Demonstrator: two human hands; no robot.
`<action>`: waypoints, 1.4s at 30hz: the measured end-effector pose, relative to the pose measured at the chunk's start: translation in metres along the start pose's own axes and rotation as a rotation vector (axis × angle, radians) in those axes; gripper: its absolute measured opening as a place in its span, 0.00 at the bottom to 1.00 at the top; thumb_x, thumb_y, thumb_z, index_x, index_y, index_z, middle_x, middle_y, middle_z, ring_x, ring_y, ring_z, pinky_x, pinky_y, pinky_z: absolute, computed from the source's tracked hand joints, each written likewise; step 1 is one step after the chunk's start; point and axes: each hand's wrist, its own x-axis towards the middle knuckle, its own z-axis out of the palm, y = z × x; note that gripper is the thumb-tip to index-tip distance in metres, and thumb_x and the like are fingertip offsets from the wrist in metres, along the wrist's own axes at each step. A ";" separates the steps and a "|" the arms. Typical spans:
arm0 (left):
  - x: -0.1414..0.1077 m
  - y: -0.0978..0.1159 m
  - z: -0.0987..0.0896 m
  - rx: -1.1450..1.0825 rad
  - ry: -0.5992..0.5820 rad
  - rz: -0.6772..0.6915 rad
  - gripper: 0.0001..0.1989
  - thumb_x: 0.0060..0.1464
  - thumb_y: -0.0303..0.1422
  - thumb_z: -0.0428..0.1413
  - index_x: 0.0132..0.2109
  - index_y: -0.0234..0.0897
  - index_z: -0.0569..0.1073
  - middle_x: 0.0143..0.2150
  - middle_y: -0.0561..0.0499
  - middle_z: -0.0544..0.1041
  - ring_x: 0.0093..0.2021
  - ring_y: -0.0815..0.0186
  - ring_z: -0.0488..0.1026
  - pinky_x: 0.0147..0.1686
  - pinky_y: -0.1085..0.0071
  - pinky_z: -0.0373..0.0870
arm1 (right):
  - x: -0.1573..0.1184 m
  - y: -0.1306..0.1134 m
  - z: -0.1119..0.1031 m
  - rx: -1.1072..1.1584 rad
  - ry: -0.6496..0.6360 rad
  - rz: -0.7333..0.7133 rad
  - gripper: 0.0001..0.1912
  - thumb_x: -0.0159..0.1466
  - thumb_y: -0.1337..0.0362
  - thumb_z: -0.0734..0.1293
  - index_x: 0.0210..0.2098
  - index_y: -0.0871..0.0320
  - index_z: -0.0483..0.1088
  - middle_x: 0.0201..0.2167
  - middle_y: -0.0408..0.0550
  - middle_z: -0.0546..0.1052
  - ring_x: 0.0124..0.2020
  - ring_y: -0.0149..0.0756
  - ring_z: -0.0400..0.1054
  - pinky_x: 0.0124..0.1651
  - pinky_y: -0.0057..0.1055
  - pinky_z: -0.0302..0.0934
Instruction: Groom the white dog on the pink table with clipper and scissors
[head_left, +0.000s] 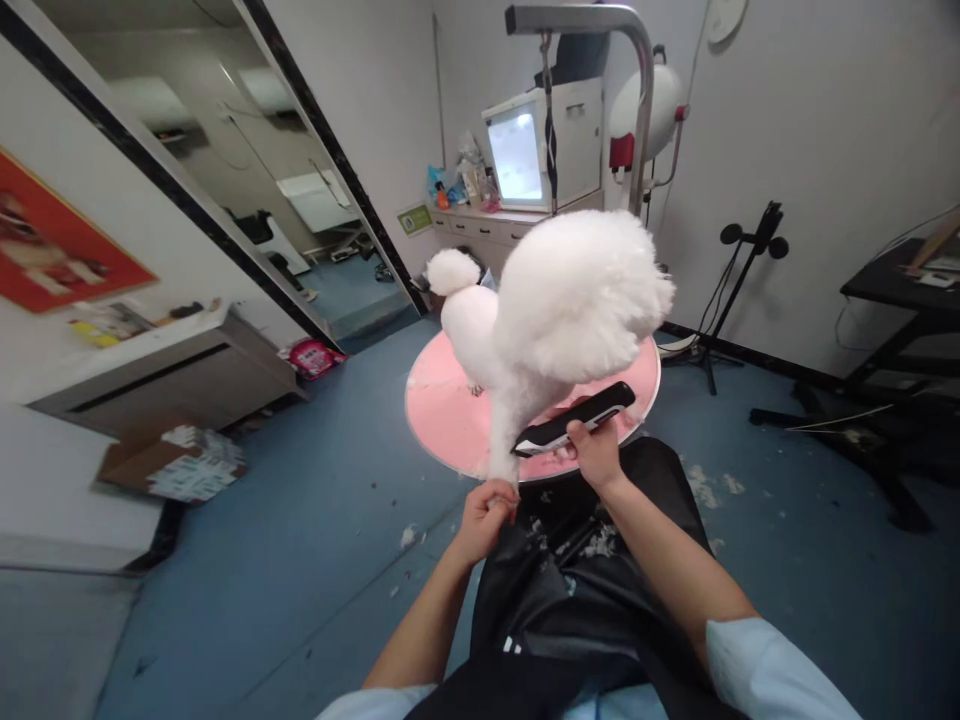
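Note:
A fluffy white dog [577, 290] stands on a round pink grooming table [442, 410], its large rounded head nearest me and its pompom tail at the far left. One of its front legs is stretched toward me, and my left hand [486, 515] is closed around the paw at its end, near the table's front rim. My right hand [598, 452] grips a black and silver hair clipper [574, 420]. The clipper's blade end meets the side of the outstretched leg, or lies very close to it. The dog's face is turned from view.
A metal grooming arm [643, 110] with a hanging strap rises behind the dog. Beyond it stand a white cabinet [574, 140] with a lit window and a drawer counter [487, 228]. A black stand [731, 290] is at right. Fur tufts [409, 537] litter the blue floor.

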 end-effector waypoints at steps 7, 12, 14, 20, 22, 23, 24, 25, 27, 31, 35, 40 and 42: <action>0.007 -0.022 0.010 0.161 -0.065 0.176 0.08 0.50 0.30 0.49 0.28 0.35 0.71 0.20 0.54 0.71 0.20 0.73 0.65 0.24 0.77 0.64 | 0.011 -0.029 -0.007 -0.077 0.236 -0.303 0.22 0.55 0.46 0.75 0.36 0.53 0.66 0.17 0.35 0.70 0.15 0.31 0.65 0.21 0.30 0.66; 0.012 -0.036 0.019 0.294 -0.064 0.266 0.09 0.53 0.29 0.48 0.29 0.35 0.71 0.22 0.53 0.72 0.22 0.72 0.66 0.27 0.77 0.65 | 0.002 -0.030 0.005 -0.153 0.146 -0.245 0.25 0.53 0.46 0.76 0.40 0.53 0.66 0.23 0.39 0.76 0.14 0.31 0.65 0.18 0.31 0.66; 0.012 -0.039 0.021 0.332 -0.069 0.318 0.10 0.54 0.28 0.47 0.30 0.35 0.73 0.23 0.53 0.73 0.24 0.72 0.67 0.29 0.76 0.66 | -0.003 -0.029 0.010 -0.211 0.091 -0.192 0.24 0.53 0.45 0.76 0.38 0.54 0.68 0.24 0.42 0.78 0.14 0.30 0.64 0.17 0.31 0.65; 0.010 -0.046 0.023 0.449 -0.049 0.386 0.13 0.56 0.25 0.47 0.34 0.36 0.77 0.28 0.51 0.78 0.28 0.70 0.72 0.33 0.75 0.68 | -0.004 -0.039 0.017 -0.433 -0.092 -0.119 0.19 0.50 0.50 0.77 0.33 0.56 0.75 0.27 0.48 0.81 0.25 0.39 0.74 0.28 0.36 0.72; 0.009 -0.049 0.025 0.480 -0.040 0.398 0.14 0.57 0.25 0.47 0.36 0.36 0.78 0.30 0.50 0.79 0.30 0.69 0.73 0.35 0.74 0.69 | 0.000 -0.046 0.018 -0.495 -0.071 -0.194 0.18 0.51 0.50 0.76 0.33 0.55 0.75 0.28 0.48 0.81 0.30 0.42 0.76 0.33 0.39 0.74; 0.010 -0.051 0.026 0.489 -0.037 0.408 0.14 0.57 0.25 0.47 0.36 0.36 0.78 0.30 0.49 0.79 0.31 0.68 0.73 0.36 0.73 0.70 | 0.002 -0.049 0.020 -0.519 -0.048 -0.243 0.18 0.52 0.49 0.75 0.34 0.55 0.75 0.28 0.48 0.81 0.32 0.44 0.77 0.34 0.40 0.74; 0.010 -0.052 0.027 0.498 -0.037 0.415 0.14 0.57 0.25 0.47 0.37 0.36 0.79 0.31 0.49 0.79 0.32 0.68 0.74 0.37 0.73 0.70 | 0.004 -0.052 0.022 -0.542 -0.037 -0.281 0.18 0.53 0.49 0.74 0.35 0.54 0.74 0.29 0.48 0.81 0.33 0.45 0.78 0.36 0.41 0.75; 0.011 -0.054 0.029 0.509 -0.037 0.416 0.14 0.57 0.25 0.48 0.37 0.36 0.79 0.31 0.49 0.80 0.32 0.67 0.74 0.37 0.72 0.71 | 0.005 -0.053 0.024 -0.570 -0.055 -0.297 0.18 0.54 0.49 0.74 0.36 0.54 0.74 0.30 0.48 0.81 0.35 0.45 0.78 0.37 0.41 0.75; 0.013 -0.057 0.033 0.536 -0.032 0.403 0.14 0.56 0.25 0.48 0.37 0.36 0.80 0.33 0.48 0.80 0.33 0.67 0.74 0.37 0.72 0.71 | 0.007 -0.056 0.029 -0.637 -0.199 -0.238 0.18 0.53 0.51 0.75 0.37 0.54 0.74 0.30 0.47 0.81 0.34 0.44 0.78 0.37 0.40 0.75; 0.018 -0.067 0.042 0.542 -0.014 0.400 0.14 0.56 0.25 0.49 0.38 0.37 0.80 0.33 0.47 0.79 0.34 0.65 0.74 0.36 0.71 0.72 | 0.014 -0.073 0.031 -0.738 -0.318 -0.247 0.18 0.56 0.51 0.75 0.39 0.54 0.72 0.33 0.48 0.81 0.34 0.43 0.78 0.39 0.40 0.74; 0.020 -0.074 0.052 0.506 0.019 0.437 0.13 0.57 0.26 0.50 0.39 0.37 0.80 0.34 0.46 0.79 0.34 0.64 0.75 0.37 0.70 0.73 | 0.035 -0.101 0.033 -0.820 -0.154 -0.496 0.22 0.58 0.51 0.73 0.46 0.53 0.67 0.43 0.51 0.80 0.44 0.45 0.76 0.50 0.45 0.71; 0.021 -0.073 0.064 0.500 0.065 0.478 0.13 0.56 0.25 0.51 0.39 0.38 0.81 0.32 0.47 0.78 0.33 0.64 0.75 0.36 0.70 0.73 | 0.047 -0.098 0.058 -1.147 -0.361 -0.311 0.24 0.56 0.49 0.74 0.44 0.54 0.66 0.35 0.49 0.78 0.35 0.46 0.74 0.38 0.43 0.70; 0.021 -0.072 0.068 0.512 0.072 0.471 0.13 0.56 0.25 0.51 0.39 0.37 0.81 0.33 0.47 0.77 0.33 0.64 0.75 0.35 0.70 0.72 | 0.046 -0.095 0.067 -1.256 -0.427 -0.259 0.25 0.54 0.49 0.74 0.43 0.55 0.66 0.30 0.46 0.76 0.32 0.46 0.72 0.34 0.42 0.68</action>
